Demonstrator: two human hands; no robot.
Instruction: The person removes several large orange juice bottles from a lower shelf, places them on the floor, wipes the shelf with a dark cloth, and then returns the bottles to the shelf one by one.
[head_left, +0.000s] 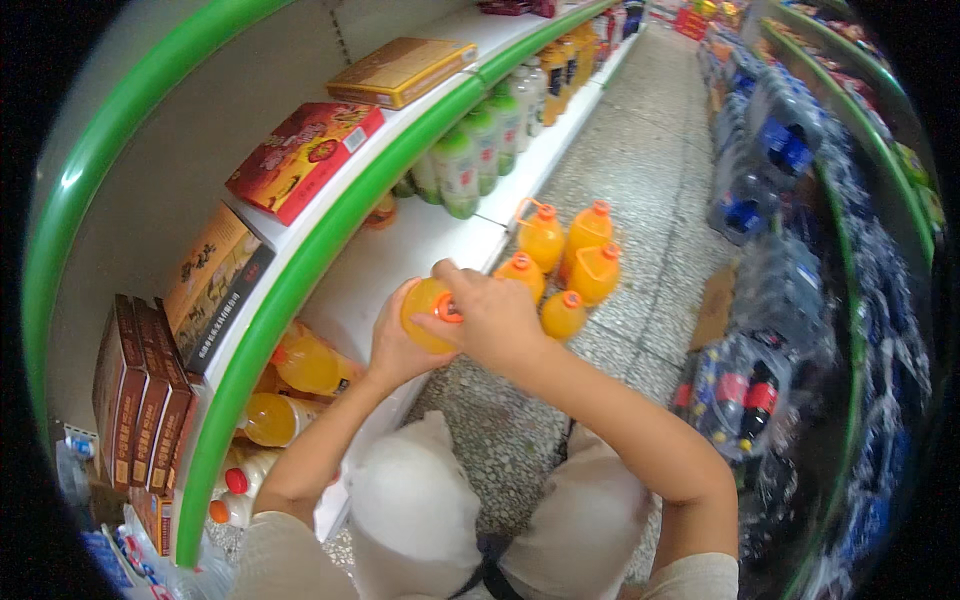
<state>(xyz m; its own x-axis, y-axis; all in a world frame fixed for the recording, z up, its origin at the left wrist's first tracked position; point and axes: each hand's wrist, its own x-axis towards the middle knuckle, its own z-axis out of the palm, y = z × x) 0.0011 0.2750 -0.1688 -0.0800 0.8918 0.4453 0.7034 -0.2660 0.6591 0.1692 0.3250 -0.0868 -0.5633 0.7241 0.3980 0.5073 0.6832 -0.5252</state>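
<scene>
Between my two hands is a large bottle of orange drink (424, 319), seen from above with its orange cap (448, 307) towards me. My left hand (391, 341) wraps around the bottle's left side. My right hand (491, 311) grips it at the cap and neck, with the thumb across the cap. Just beyond my right hand, several orange drink bottles (541, 236) with orange caps stand upright on the speckled floor (637, 172). The bottom shelf board (349, 292) lies beyond my left hand, under the green shelf edge.
Green-edged shelving curves along my left, bearing a red box (306, 159), a gold box (403, 71) and brown boxes (142, 397). Below are green-capped bottles (456, 174) and lying orange bottles (311, 361). Shrink-wrapped bottle packs (780, 285) line the aisle's right side. My knees (412, 487) are bent beneath my arms.
</scene>
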